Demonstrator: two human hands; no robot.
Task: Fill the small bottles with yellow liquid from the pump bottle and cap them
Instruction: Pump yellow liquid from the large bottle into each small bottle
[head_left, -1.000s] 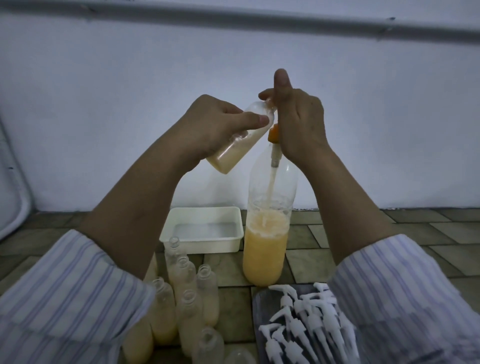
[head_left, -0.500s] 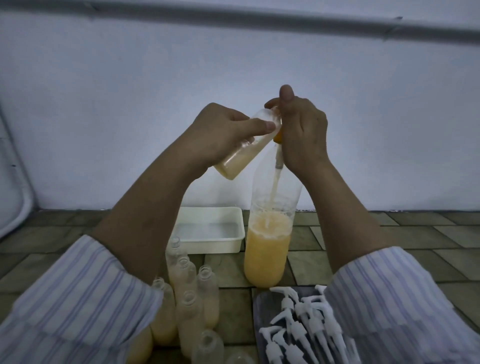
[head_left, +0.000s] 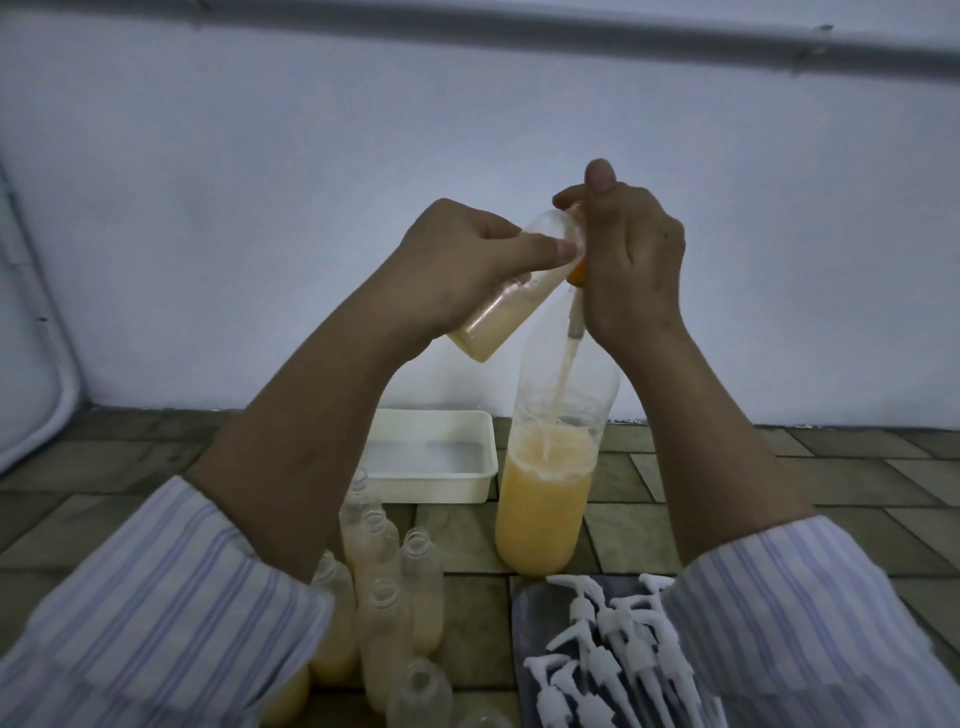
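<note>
My left hand (head_left: 457, 260) grips a small clear bottle (head_left: 498, 317), tilted with its mouth up against the pump spout; pale yellow liquid fills its lower part. My right hand (head_left: 628, 254) is curled round the orange pump head (head_left: 576, 270) of the tall pump bottle (head_left: 545, 488), thumb raised on top. The pump bottle stands on the tiled floor, about half full of yellow liquid. Several small bottles (head_left: 384, 587) stand below my left arm, some filled, all uncapped. Several white pump caps (head_left: 613, 654) lie on a dark tray (head_left: 524, 613) at the lower right.
A white rectangular tub (head_left: 431, 462) sits on the floor behind the small bottles, left of the pump bottle. A pale wall rises close behind everything. A white curved object (head_left: 36, 364) stands at the far left edge.
Both hands and the small bottle have sunk a little in view, then risen slightly. The pale yellow level in the small bottle looks a bit higher.
</note>
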